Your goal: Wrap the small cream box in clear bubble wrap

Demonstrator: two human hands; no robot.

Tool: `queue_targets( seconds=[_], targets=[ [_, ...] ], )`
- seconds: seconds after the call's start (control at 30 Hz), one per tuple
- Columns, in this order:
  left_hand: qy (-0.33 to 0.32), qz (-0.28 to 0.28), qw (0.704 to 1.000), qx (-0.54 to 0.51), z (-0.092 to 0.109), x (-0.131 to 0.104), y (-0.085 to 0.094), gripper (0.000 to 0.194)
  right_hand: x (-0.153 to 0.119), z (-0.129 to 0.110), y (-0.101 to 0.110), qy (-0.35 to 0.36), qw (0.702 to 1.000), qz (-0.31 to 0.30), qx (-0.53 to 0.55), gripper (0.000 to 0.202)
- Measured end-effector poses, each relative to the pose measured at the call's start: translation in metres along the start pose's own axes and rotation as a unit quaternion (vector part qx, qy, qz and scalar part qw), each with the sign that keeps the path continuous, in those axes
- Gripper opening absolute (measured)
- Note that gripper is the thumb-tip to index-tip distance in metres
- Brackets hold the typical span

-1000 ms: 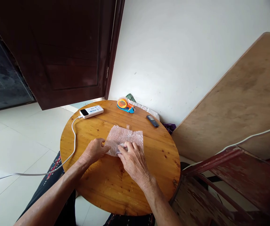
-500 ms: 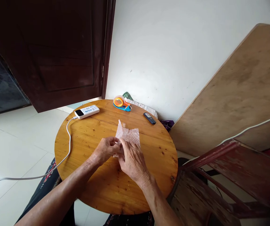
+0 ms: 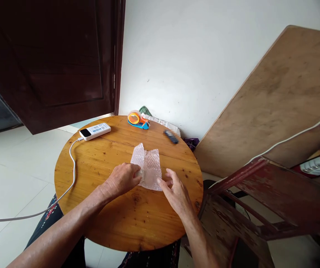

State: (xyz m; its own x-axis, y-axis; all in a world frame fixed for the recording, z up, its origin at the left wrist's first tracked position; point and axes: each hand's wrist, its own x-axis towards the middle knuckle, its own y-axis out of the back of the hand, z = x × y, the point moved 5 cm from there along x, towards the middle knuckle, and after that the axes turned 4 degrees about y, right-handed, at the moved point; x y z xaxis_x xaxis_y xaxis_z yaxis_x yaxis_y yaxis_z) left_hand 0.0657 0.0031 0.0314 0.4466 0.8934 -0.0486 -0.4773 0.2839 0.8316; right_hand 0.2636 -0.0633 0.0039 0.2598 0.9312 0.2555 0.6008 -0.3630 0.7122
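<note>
A piece of clear bubble wrap [image 3: 152, 160] lies on the round wooden table [image 3: 137, 223], its left part folded up. My left hand [image 3: 125, 178] pinches the left side of the wrap, thumb and fingers closed on it. At the right edge of the wrap is my right hand [image 3: 173, 188], its fingers apart and curved, the thumb close to or touching the edge. Whether anything lies inside the wrap cannot be made out.
Near the far edge stand an orange and blue tape dispenser [image 3: 138, 120] and a small blurred dark object [image 3: 170, 136]. A white device [image 3: 95, 131] with a cable sits at left. A worn red chair [image 3: 260, 201] is at right.
My right hand has moved right, off the middle of the wrap, and its fingers have opened. The wrap is spread wider. The whole view has shifted a little.
</note>
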Motion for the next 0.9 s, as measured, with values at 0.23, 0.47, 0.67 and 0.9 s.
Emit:
queue_targets(
  seconds=[0.23, 0.47, 0.67, 0.9],
  targets=[
    [-0.101, 0.118, 0.988, 0.021, -0.006, -0.002, -0.009, 0.016, 0.010, -0.008, -0.015, -0.020, 0.999, -0.030, -0.012, 0.061],
    [-0.166, 0.171, 0.971, -0.016, -0.014, -0.005, -0.023, 0.019, 0.017, -0.013, -0.033, -0.021, 0.996, -0.020, 0.087, 0.062],
    [-0.165, 0.142, 0.976, -0.023, -0.013, -0.003, -0.023, 0.020, 0.016, -0.027, -0.033, -0.053, 0.965, -0.026, 0.255, 0.056],
    [-0.180, 0.157, 0.970, -0.044, -0.016, 0.002, -0.031, 0.015, 0.025, -0.047, -0.044, -0.044, 0.960, -0.036, 0.274, 0.056]
  ],
)
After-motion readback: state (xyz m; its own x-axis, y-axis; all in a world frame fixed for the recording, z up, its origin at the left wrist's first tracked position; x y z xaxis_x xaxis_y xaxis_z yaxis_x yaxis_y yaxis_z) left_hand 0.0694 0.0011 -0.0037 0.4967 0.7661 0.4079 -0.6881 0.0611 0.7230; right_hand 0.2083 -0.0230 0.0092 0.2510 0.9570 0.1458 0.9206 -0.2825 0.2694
